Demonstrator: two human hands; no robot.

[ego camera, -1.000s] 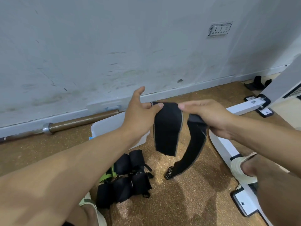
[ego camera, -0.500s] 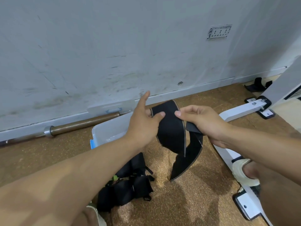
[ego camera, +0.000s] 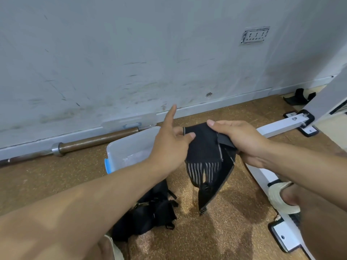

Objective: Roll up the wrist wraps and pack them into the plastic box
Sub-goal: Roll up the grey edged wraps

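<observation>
Wrist wrap (ego camera: 204, 152) hangs limp in the air over the floor (ego camera: 234, 231), just right of the plastic box (ego camera: 129, 147). I have my left hand (ego camera: 169, 147) pinching its top edge and my right hand (ego camera: 242, 139) gripping the folded end. It looks light, soft and floppy; I'd hold the end and roll tight.

The plastic box (ego camera: 129, 149) sat on the floor (ego camera: 234, 231) near the wall (ego camera: 131, 62), with a barbell (ego camera: 93, 140) lying behind it along the wall's foot. A heap of wrist wraps (ego camera: 150, 211) lay in front of the box. To the right ran a rack's base rail (ego camera: 277, 128), a socket (ego camera: 255, 34) on the wall above.
</observation>
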